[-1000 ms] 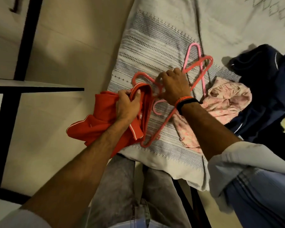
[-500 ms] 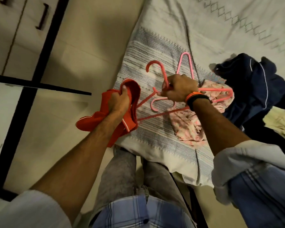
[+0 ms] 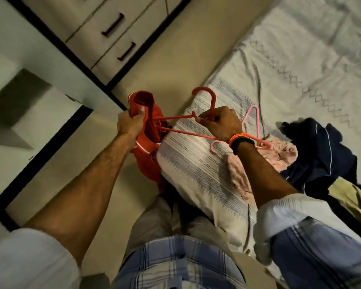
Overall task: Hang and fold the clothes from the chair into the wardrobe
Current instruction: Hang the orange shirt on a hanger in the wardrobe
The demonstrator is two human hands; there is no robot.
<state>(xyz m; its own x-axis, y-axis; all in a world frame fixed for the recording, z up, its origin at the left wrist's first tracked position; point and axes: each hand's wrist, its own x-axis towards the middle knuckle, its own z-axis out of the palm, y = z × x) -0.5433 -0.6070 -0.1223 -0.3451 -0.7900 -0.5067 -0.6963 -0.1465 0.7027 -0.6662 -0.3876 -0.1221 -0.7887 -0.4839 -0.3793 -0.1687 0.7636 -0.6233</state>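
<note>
From the head camera, the red garment [image 3: 148, 140] is a soft, bunched knit with thin white piping along its edges, its opening gathered into a round mouth at the top. It hangs off the near left corner of the bed [image 3: 300, 65], over the floor, grasped at its gathered top by the left hand [image 3: 130, 124], whose fingers and thumb curl tightly round the fabric. The right hand [image 3: 221, 124] pinches the neck of a red plastic hanger [image 3: 206, 113], thin and triangular with a curved hook standing up above the knuckles; one of its arms reaches into the garment's opening. A pink plastic hanger [image 3: 252, 119] lies on the bed just behind that hand. The bedcover is pale woven cloth with grey striped and zigzag bands. On it, to the right, rest a crumpled pink printed garment [image 3: 279, 155], a dark navy garment [image 3: 321, 151] with white piping, and a yellowish cloth [image 3: 350, 197]. Cabinet drawers [image 3: 113, 38] with dark bar handles stand at upper left.
</note>
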